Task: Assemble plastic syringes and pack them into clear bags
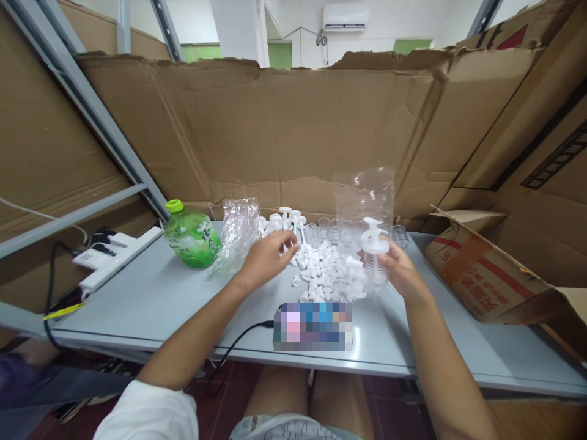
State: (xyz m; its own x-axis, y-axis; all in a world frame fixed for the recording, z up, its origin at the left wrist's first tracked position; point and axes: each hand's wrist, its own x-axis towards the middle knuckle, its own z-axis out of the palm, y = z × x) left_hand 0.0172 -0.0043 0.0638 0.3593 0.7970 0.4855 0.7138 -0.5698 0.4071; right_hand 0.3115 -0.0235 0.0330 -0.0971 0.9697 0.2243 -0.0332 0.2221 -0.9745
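Observation:
My right hand (401,269) grips a clear ribbed plastic container with a white plunger top (375,244), held upright above the table. A clear plastic bag (367,189) stands up behind and around this container; I cannot tell whether the fingers also hold the bag. My left hand (270,256) is over the left side of a heap of small white plastic parts (323,272), its fingers curled in toward the thumb. Whatever they pinch, if anything, is hidden. Just beyond that hand stand several white plunger pieces (285,214).
Clear ribbed cups (400,236) line the back of the table. At left are crumpled clear bags (238,226), a green bottle (192,238) and a power strip (114,263). A blurred-out device with a cable (312,327) lies in front; an open cardboard box (477,269) sits right.

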